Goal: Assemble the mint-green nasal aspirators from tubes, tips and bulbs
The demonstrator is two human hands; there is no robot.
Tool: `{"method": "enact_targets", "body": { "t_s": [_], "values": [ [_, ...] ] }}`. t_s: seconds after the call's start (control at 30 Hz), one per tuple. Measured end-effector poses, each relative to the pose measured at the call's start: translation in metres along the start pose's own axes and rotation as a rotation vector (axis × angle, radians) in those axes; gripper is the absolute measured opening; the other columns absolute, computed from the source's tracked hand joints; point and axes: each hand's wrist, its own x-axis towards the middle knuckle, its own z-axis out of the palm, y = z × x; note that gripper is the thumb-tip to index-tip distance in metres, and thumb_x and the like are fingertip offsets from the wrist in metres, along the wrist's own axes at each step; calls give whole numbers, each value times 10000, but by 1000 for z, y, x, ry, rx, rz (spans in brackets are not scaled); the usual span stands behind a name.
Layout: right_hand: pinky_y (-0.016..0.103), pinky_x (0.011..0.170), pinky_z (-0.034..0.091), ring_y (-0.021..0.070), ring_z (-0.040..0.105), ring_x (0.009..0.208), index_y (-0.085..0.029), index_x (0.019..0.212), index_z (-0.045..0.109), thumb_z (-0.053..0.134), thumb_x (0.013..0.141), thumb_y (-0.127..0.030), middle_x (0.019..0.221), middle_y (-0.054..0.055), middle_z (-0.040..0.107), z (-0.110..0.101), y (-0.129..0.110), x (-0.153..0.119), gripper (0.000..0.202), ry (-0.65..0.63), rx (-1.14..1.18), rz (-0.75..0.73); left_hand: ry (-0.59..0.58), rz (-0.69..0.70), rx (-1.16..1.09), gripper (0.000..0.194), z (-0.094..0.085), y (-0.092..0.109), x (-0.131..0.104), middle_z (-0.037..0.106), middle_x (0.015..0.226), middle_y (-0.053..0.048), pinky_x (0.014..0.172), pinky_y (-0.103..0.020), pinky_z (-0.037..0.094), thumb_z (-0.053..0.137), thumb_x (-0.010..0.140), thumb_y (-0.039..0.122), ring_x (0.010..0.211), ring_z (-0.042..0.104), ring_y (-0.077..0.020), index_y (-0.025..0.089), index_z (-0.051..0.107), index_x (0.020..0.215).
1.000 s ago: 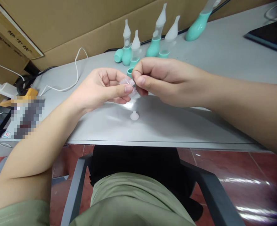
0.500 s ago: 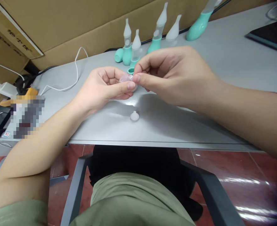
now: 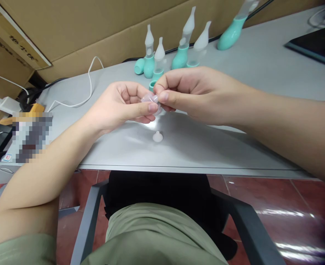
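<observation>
Pinching clear plastic piece (image 3: 149, 98), left hand (image 3: 120, 101) fingers clamped on it, right hand (image 3: 195, 94) fingers on its end; white cap (image 3: 158, 137) nearby.

Can see only part of the clear piece (image 3: 150, 98), overlapped by the left hand (image 3: 120, 105) and right hand (image 3: 197, 94); can't see the body of 1 teal bulb (image 3: 193, 65) behind the right hand, nor the tip of the rightmost squeeze bulb (image 3: 232, 34), cropped at top, nor the far end of the dark slab (image 3: 317, 46), cropped at right

Left hand (image 3: 126, 105) and right hand (image 3: 190, 94) nearly meet – both pinching
</observation>
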Motion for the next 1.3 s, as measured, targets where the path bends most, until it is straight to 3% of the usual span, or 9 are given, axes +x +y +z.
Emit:
{"method": "enact_targets", "body": {
  "t_s": [0.3, 0.57, 0.7, 0.8, 0.93, 1.13, 1.3],
  "values": [
    [308, 714, 354, 124, 450, 759, -207, 987, 590, 642, 1268, -289, 866, -11, 561, -1, -1, -1, 297, -54, 45, 60, -33, -35, -33, 598, 0, 3, -1, 905, 916, 17, 905, -304, 825, 1244, 636, 608, 872, 921, -174, 227, 913, 956],
    [273, 745, 480, 126, 608, 839, -207, 982, 635, 849, 1178, -520, 904, 8, 652, -1, 10, 0, 427, -63, 241, 77, -98, 35, -25, 590, -5, -2, 5, 869, 845, 51, 863, -289, 823, 1224, 667, 637, 842, 920, -164, 230, 913, 959],
    [276, 733, 532, 125, 671, 813, -212, 974, 688, 923, 1109, -387, 891, 1, 739, 2, 8, 1, 323, 16, 269, 94, -89, 64, -10, 557, -7, -6, 7, 882, 853, 46, 830, -278, 826, 1235, 679, 594, 827, 924, -167, 223, 917, 946],
    [281, 750, 564, 121, 693, 794, -198, 998, 825, 995, 1012, -243, 905, 10, 817, 5, 1, 1, 177, 150, 201, 64, -53, 101, 7, 377, -5, -8, 6, 887, 856, 47, 809, -259, 820, 1219, 777, 390, 818, 922, -158, 215, 926, 937],
    [300, 739, 585, 136, 710, 765, -202, 880, 925, 1101, 893, -236, 840, 35, 834, 7, -8, -1, 180, 295, 125, 96, 5, 118, 12, 200, -3, -10, 6, 896, 872, 42, 790, -259, 815, 1104, 850, 152, 807, 914, -150, 205, 933, 938],
    [319, 789, 640, 147, 746, 770, -174, 842, 922, 1128, 868, -212, 857, 59, 848, 5, -10, 0, 211, 287, 221, 157, 13, 129, 38, 192, -4, -11, 6, 899, 897, 28, 824, -313, 838, 1086, 867, 160, 828, 922, -173, 198, 925, 965],
    [285, 777, 602, 117, 714, 752, -175, 817, 877, 1066, 946, -167, 821, 33, 816, 8, -11, 1, 229, 270, 235, 199, 8, 129, 53, 211, -5, -11, 7, 883, 868, 42, 806, -299, 830, 1099, 862, 177, 809, 918, -165, 202, 914, 961]
  ]
}}
